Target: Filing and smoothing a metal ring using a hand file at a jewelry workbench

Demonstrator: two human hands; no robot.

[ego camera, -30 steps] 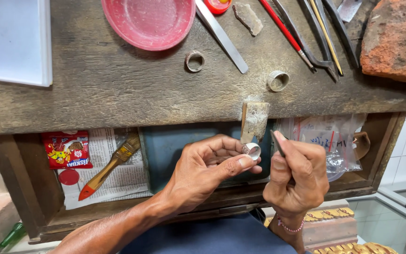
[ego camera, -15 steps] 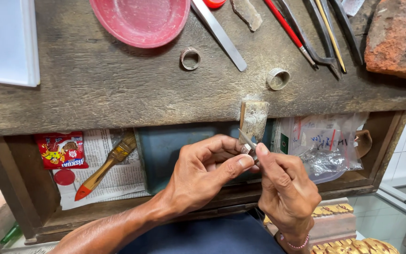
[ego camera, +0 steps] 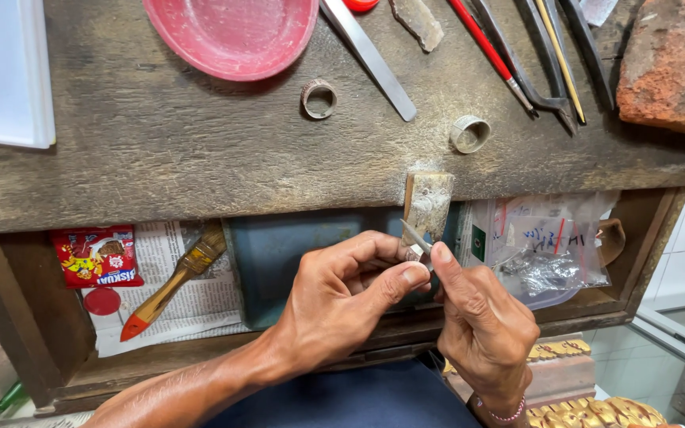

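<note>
1. Left hand: fingers closed, pinching a small silver ring at the fingertips, just below the bench peg.
2. Right hand: closed around a slim metal tool, its tip touching the ring; work appears under way, not finished.
3. Open drawer: brush, newspaper, red packet, plastic bags.
4. Worn wooden tabletop: 2 loose rings, red dish, tweezers, brick.

A small silver ring pinched at the fingertips, a thin metal file slanting across it, below the worktop edge
</note>
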